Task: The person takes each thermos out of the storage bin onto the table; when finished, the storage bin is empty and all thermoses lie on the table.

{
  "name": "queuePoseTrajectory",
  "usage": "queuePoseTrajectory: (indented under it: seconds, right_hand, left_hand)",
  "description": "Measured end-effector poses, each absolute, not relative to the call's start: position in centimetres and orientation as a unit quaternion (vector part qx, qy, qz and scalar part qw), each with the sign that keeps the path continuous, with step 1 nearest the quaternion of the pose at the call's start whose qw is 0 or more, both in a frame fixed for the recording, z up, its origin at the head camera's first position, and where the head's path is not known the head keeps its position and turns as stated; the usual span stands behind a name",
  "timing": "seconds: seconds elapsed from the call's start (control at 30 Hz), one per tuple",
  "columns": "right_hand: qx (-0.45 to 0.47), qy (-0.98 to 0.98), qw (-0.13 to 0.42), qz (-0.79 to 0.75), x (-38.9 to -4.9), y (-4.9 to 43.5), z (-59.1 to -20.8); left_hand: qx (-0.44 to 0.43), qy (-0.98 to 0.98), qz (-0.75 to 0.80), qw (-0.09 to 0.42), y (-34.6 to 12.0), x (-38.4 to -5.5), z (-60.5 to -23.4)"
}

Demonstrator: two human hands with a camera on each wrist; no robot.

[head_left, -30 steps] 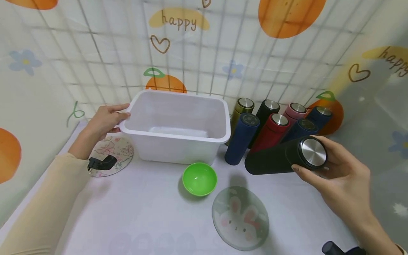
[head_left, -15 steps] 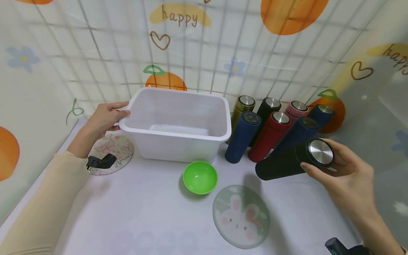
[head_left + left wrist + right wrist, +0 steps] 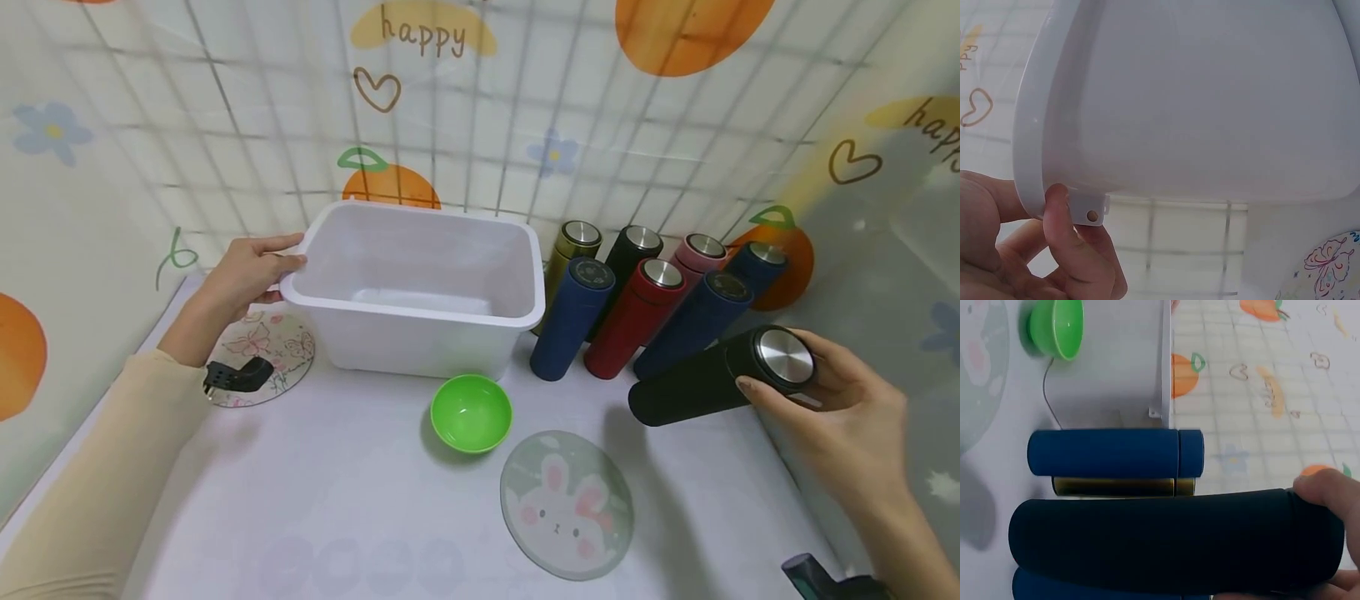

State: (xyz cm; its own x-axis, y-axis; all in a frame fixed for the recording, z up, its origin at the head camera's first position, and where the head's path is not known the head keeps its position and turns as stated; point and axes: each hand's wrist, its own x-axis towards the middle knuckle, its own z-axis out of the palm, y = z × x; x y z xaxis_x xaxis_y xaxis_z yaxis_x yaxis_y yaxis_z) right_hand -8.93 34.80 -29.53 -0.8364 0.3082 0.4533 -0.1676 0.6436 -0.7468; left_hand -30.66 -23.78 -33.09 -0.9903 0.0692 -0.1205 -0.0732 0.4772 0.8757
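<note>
My left hand point(image 3: 243, 279) grips the left rim of a white plastic bin point(image 3: 405, 343). In the left wrist view, fingers point(image 3: 1060, 225) pinch the bin's edge beside a small tab with a hole. At the right, my right hand point(image 3: 858, 421) holds a black thermos point(image 3: 693, 379) around its steel-topped cap, tilted, with its base pointing left. Its shadow falls on the table, apart from its base. The right wrist view shows this black thermos point(image 3: 1160, 544) lengthwise across the frame, with a thumb on the cap end. Inside the bin nothing shows.
Several thermoses stand right of the bin, among them a red one point(image 3: 630, 325), a pink one point(image 3: 693, 257) and a blue one point(image 3: 566, 325). A green bowl point(image 3: 471, 414) sits before the bin. A rabbit mat point(image 3: 566, 508) and a butterfly mat point(image 3: 262, 354) lie on the table.
My right hand has carried the black thermos rightward, away from the standing thermoses, so more of the red and blue ones shows. My left hand keeps its grip on the bin.
</note>
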Motion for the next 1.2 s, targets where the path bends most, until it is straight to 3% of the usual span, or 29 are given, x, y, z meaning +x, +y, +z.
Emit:
queuePoseTrajectory:
  seconds: [0.4,1.2]
  right_hand:
    - [-0.142,-0.877,0.254,0.383,-9.3,37.4,-30.2]
    - [-0.196,-0.880,0.216,0.375,-11.8,41.6,-31.3]
  left_hand:
    - [-0.002,0.858,0.508,0.068,-23.7,-30.9,-33.2]
    - [-0.001,0.866,0.495,0.070,-23.5,-30.8,-33.0]
